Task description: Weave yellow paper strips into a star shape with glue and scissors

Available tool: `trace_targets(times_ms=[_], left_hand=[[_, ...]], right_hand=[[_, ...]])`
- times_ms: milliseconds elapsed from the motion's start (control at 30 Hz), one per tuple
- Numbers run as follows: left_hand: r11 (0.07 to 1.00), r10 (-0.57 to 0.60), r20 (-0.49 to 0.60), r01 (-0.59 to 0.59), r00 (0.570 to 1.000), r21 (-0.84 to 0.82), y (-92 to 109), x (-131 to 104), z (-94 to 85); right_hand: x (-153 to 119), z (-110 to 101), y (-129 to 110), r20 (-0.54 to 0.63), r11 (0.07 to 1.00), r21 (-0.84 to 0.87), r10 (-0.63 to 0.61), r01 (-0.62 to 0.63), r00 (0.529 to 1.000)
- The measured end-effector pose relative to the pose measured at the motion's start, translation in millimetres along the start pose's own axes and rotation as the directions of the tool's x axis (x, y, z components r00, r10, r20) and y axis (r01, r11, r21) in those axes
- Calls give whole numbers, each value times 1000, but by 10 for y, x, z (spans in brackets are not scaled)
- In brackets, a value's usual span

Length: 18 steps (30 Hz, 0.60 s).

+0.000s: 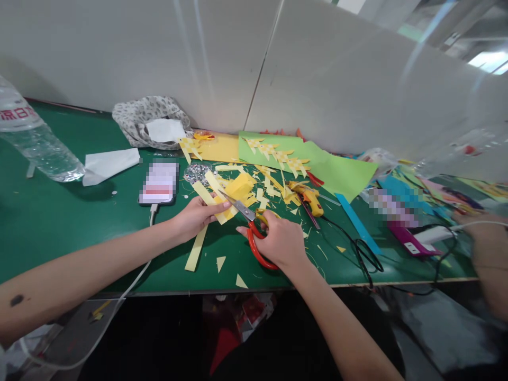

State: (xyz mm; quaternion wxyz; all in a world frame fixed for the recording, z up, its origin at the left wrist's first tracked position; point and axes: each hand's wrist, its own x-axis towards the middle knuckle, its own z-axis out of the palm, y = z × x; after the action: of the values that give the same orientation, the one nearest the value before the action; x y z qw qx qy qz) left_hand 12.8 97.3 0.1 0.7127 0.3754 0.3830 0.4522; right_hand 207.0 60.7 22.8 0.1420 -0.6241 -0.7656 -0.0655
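My left hand [197,216] pinches pale yellow paper strips [222,213] between thumb and fingers. Red-handled scissors [259,256] are gripped in my right hand [283,239], with their blades lying across the strips beside my left thumb. A brighter yellow piece of paper [239,186] lies just behind the blades. Another pale strip [196,250] rests on the green table [154,267] below my left hand. Small yellow scraps [220,263] are scattered around both hands.
A phone [159,181] with a white cable lies left; a bottle [43,145] is farther left. Behind are green paper [337,169] and a cloth bag [138,124]. A yellow glue gun [309,197], its black cord and a blue strip [359,225] lie right. Another person's arm [490,259] shows far right.
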Motion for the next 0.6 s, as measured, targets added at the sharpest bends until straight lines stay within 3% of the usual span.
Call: trace_targets(times_ms=[467, 600], left_hand=[[998, 20, 35, -18, 999, -64, 39, -35, 60], [999, 26, -2, -26, 1000, -47, 57, -47, 66]], right_hand=[[4, 37, 10, 30, 999, 30, 11, -11, 999], [11, 38, 30, 26, 1000, 12, 18, -18, 1000]])
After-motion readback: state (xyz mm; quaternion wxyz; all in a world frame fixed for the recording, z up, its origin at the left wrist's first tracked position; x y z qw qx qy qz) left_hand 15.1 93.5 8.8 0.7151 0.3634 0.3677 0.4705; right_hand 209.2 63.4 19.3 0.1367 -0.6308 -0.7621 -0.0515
